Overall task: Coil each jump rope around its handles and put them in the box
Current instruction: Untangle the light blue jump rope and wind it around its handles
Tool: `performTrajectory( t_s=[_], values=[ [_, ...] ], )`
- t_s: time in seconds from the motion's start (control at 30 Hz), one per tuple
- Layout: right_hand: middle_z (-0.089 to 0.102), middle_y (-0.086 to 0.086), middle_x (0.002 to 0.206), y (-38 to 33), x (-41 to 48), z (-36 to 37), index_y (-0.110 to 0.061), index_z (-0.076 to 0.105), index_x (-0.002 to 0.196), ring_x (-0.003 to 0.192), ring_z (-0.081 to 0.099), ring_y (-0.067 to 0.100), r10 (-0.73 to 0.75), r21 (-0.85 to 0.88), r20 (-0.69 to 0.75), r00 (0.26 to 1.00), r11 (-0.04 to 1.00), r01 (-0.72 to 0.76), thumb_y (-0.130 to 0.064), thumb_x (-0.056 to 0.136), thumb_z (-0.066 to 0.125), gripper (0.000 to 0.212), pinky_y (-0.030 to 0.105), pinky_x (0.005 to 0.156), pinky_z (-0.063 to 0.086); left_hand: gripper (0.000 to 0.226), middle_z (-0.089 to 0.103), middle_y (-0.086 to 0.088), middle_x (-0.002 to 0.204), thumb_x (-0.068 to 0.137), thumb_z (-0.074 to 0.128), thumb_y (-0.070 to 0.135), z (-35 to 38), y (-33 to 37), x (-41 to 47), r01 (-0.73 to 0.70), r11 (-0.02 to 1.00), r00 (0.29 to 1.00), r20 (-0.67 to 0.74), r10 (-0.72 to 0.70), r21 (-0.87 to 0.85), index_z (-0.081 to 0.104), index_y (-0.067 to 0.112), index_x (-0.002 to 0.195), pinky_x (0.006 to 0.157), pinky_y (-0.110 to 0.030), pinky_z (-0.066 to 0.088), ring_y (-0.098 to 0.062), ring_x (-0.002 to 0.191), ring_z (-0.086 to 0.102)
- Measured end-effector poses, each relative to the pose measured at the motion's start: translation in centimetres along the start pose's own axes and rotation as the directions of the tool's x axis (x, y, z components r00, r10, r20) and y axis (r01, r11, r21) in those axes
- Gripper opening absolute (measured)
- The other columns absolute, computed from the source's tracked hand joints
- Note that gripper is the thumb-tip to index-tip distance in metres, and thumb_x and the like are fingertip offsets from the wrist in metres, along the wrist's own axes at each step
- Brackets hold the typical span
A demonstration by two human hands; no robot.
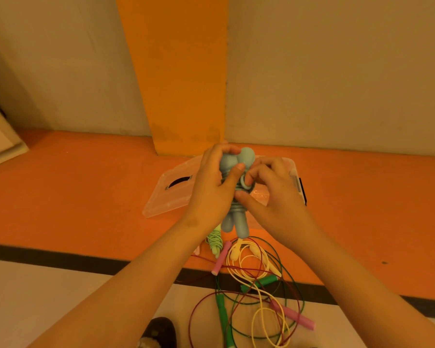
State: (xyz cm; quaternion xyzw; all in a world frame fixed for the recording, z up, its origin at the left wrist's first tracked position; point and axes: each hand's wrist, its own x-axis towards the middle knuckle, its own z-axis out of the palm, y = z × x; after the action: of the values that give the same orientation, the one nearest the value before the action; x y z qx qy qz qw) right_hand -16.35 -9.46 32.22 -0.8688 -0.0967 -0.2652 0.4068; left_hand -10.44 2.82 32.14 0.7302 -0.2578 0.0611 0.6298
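Observation:
My left hand (212, 182) grips the two handles of a light blue jump rope (236, 222), held upright side by side with cord wound around their middle. My right hand (269, 187) pinches a loop of the blue cord against the handles. Behind my hands lies the clear plastic box (295, 172), mostly hidden by them, with its clear lid (168, 194) on the floor to its left. Below my hands a coiled light green rope (215, 241) lies on the orange floor. A tangle of pink, yellow and green ropes (256, 292) spreads out nearer to me.
An orange pillar (183, 96) and a pale wall rise just behind the box. A black stripe (86, 262) crosses the floor between the orange and pale areas. A dark shoe tip (158, 332) shows at the bottom edge. A white panel (0, 141) leans at the far left.

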Motion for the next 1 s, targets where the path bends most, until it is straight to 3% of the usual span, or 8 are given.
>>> performTrajectory(
  t_s=[0.1, 0.2, 0.27, 0.33, 0.43, 0.6, 0.77, 1.0],
  values=[
    [0.046, 0.002, 0.100, 0.2, -0.1, 0.4, -0.013, 0.052, 0.081, 0.096, 0.043, 0.005, 0.011, -0.033, -0.023, 1.000, 0.999, -0.011, -0.018, 0.078, 0.065, 0.014, 0.013, 0.088, 0.037, 0.028, 0.053, 0.006, 0.121, 0.091, 0.059, 0.022, 0.2, 0.1, 0.0, 0.056, 0.997, 0.998, -0.003, -0.056, -0.054, 0.047, 0.034, 0.113, 0.094, -0.040, 0.049, -0.020, 0.112, 0.056],
    [0.050, 0.001, 0.096, 0.0, 0.1, 0.0, -0.010, 0.055, 0.084, 0.093, 0.046, -0.006, 0.034, 0.067, -0.052, 0.998, 0.997, -0.031, -0.006, 0.086, 0.062, 0.008, 0.015, 0.085, 0.043, 0.041, 0.056, 0.000, 0.127, 0.090, 0.065, 0.016, 0.2, 0.6, 0.0, 0.265, 0.927, 0.960, -0.014, -0.279, -0.265, 0.045, 0.020, 0.125, 0.092, -0.032, 0.053, -0.018, 0.115, 0.059],
    [0.054, -0.015, 0.089, 0.0, 0.4, -0.6, -0.018, 0.053, 0.084, 0.089, 0.048, -0.011, 0.079, 0.139, -0.076, 0.994, 0.988, -0.068, -0.002, 0.090, 0.059, 0.018, 0.014, 0.083, 0.044, 0.044, 0.065, -0.007, 0.115, 0.085, 0.068, 0.028, 0.3, 0.6, -0.1, 0.360, 0.874, 0.930, 0.054, -0.363, -0.326, 0.052, 0.012, 0.123, 0.087, -0.041, 0.054, -0.021, 0.102, 0.065],
    [0.055, -0.030, 0.084, -0.2, 0.5, -0.9, -0.025, 0.051, 0.082, 0.085, 0.052, -0.003, 0.139, 0.219, -0.052, 0.989, 0.968, -0.124, -0.004, 0.093, 0.055, 0.024, 0.032, 0.085, 0.051, 0.052, 0.066, -0.006, 0.104, 0.077, 0.068, 0.041, 0.3, 0.6, -0.4, 0.381, 0.871, 0.924, 0.143, -0.353, -0.310, 0.055, 0.018, 0.121, 0.078, -0.043, 0.054, -0.020, 0.089, 0.066],
    [0.054, -0.023, 0.083, -0.1, 0.3, -1.0, -0.022, 0.054, 0.083, 0.084, 0.053, -0.005, 0.165, 0.241, -0.032, 0.986, 0.958, -0.153, -0.004, 0.094, 0.053, 0.021, 0.028, 0.079, 0.053, 0.049, 0.067, -0.005, 0.103, 0.077, 0.066, 0.039, 0.3, 0.5, -0.5, 0.428, 0.828, 0.900, 0.251, -0.356, -0.362, 0.051, 0.029, 0.122, 0.070, -0.044, 0.058, -0.020, 0.085, 0.067],
    [0.060, 0.008, 0.103, -0.1, 0.2, -0.9, -0.011, 0.059, 0.083, 0.095, 0.049, -0.009, 0.160, 0.173, 0.013, 0.987, 0.972, -0.160, -0.007, 0.093, 0.056, 0.010, 0.011, 0.082, 0.043, 0.033, 0.067, 0.004, 0.082, 0.088, 0.066, 0.027, 0.2, 0.7, -0.2, 0.379, 0.866, 0.925, 0.138, -0.353, -0.326, 0.052, 0.023, 0.118, 0.058, -0.034, 0.056, -0.016, 0.068, 0.064],
    [0.051, 0.001, 0.099, -0.3, 0.1, -0.7, -0.008, 0.059, 0.081, 0.096, 0.050, 0.003, 0.103, 0.115, 0.009, 0.995, 0.988, -0.103, -0.018, 0.083, 0.062, 0.011, 0.021, 0.086, 0.047, 0.038, 0.065, -0.005, 0.096, 0.090, 0.066, 0.023, 0.4, 0.5, 0.1, 0.323, 0.903, 0.943, 0.016, -0.332, -0.283, 0.053, 0.014, 0.124, 0.060, -0.033, 0.053, -0.015, 0.072, 0.064],
    [0.051, 0.011, 0.099, -0.5, -0.2, -0.8, -0.005, 0.055, 0.072, 0.095, 0.055, 0.014, 0.156, 0.209, 0.044, 0.987, 0.964, -0.161, -0.001, 0.081, 0.070, 0.018, 0.016, 0.082, 0.047, 0.047, 0.062, -0.005, 0.117, 0.092, 0.063, 0.017, 0.8, 0.4, 0.2, 0.231, 0.943, 0.968, -0.040, -0.247, -0.241, 0.047, 0.018, 0.136, 0.075, -0.027, 0.051, -0.012, 0.094, 0.065]
  ],
)
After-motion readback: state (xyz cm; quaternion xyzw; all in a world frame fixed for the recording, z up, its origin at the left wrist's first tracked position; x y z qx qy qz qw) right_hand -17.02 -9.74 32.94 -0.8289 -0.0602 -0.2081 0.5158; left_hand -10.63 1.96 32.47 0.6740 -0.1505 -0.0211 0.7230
